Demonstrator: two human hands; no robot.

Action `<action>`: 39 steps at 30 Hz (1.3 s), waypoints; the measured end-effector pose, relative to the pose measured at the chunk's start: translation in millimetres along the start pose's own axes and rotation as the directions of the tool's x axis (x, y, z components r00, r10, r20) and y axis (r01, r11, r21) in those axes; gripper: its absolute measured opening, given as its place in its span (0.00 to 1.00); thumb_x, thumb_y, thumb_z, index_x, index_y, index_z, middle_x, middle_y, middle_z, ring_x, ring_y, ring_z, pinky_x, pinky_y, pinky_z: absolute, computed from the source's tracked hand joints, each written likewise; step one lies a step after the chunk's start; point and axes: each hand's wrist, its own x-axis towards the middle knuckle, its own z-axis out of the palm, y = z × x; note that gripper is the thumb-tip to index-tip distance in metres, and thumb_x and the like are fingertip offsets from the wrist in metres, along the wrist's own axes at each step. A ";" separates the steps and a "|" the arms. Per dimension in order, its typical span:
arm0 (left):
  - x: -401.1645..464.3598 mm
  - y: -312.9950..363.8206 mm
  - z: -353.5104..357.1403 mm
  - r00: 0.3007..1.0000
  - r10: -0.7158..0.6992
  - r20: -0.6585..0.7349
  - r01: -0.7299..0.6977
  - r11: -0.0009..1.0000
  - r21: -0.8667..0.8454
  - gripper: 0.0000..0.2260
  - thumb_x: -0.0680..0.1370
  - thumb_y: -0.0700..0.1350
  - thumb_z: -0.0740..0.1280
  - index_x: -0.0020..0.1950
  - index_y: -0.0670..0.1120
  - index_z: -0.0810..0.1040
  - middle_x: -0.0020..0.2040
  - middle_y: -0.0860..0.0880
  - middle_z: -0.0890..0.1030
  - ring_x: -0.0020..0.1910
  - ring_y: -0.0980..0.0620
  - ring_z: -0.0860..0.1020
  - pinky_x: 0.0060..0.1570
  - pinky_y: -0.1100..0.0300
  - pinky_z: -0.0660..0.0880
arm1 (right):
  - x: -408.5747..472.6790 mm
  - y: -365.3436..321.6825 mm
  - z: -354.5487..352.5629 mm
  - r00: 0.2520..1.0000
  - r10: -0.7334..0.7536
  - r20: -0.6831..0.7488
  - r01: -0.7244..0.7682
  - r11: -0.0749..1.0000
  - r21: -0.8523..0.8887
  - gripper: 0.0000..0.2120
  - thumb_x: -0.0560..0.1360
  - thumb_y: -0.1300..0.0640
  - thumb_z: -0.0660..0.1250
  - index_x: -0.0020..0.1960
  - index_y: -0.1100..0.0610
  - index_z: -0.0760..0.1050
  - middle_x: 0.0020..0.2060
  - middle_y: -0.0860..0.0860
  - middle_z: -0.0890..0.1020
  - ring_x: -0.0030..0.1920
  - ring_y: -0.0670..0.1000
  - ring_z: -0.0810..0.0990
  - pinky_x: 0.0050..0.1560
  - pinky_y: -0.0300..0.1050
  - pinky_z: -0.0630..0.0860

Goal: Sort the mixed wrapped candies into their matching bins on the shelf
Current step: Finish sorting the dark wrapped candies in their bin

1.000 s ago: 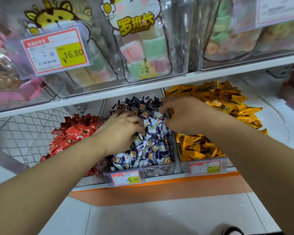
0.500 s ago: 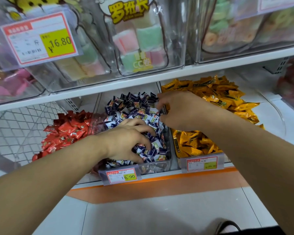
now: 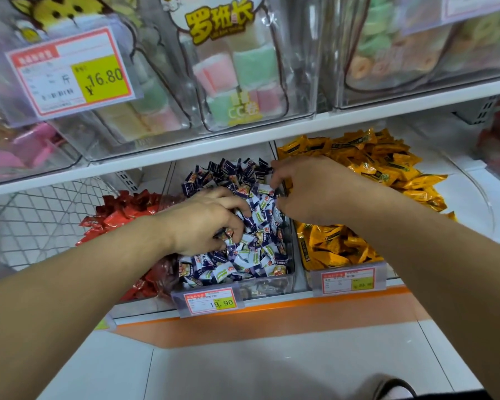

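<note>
I work in the middle bin (image 3: 289,280) of blue-and-white candies (image 3: 254,249) on the lower shelf (image 3: 272,306). My left hand (image 3: 202,223) digs in, fingers curled among wrappers; my right hand (image 3: 306,189) pinches at candies by the bin's right wall. I should rake gently so strays surface, not spill. Left of this bin lie red candies (image 3: 119,215), right of it yellow candies (image 3: 373,166); the upper shelf's clear bins (image 3: 243,82) overhang, cramping reach.

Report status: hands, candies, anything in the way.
Left hand fingers curled into blue-and-white candies in middle bin. Right hand over same bin's far right edge, grasp unclear. Nothing blocking.
</note>
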 end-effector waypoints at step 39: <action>-9.5 6.2 5.2 0.998 -0.005 0.070 0.002 0.999 0.049 0.17 0.75 0.56 0.75 0.62 0.68 0.79 0.75 0.72 0.63 0.76 0.62 0.56 0.76 0.51 0.56 | -1.6 0.2 -1.7 1.000 0.006 0.009 -0.006 1.000 -0.005 0.16 0.70 0.58 0.66 0.57 0.56 0.83 0.61 0.56 0.83 0.42 0.55 0.85 0.41 0.53 0.86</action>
